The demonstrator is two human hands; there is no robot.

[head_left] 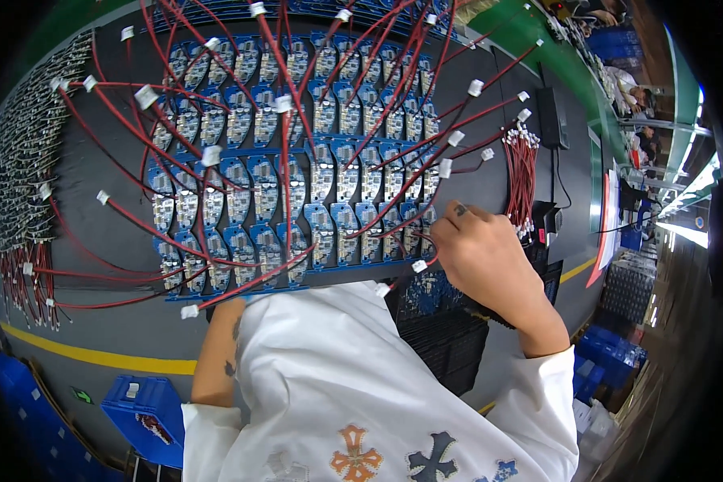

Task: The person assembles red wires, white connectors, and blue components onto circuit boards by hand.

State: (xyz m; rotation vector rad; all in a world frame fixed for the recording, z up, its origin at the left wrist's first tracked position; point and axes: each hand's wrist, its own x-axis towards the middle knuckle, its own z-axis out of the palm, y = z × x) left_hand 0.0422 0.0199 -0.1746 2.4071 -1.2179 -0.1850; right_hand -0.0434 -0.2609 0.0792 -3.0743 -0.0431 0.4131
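My right hand [480, 253] is at the right edge of a panel of small blue circuit boards [239, 173]. Its thumb and fingertips are pinched together at the lower right boards, where a thin red-and-black wire lead runs in under them. The white connector [419, 266] of that lead hangs just beside the thumb. My left forearm [218, 353] passes up behind the panel's front edge, and the hand itself is hidden. Many red-and-black wire leads [287, 169] with white plugs rise from the boards and spread outward over the panel.
On the left of the dark bench [96, 233] lies a dense stack of boards [36, 153] with wires. A bundle of wire leads [521, 181] lies to the right, near a black box [552, 118]. A blue bin [146, 418] stands at lower left. People work at the far right.
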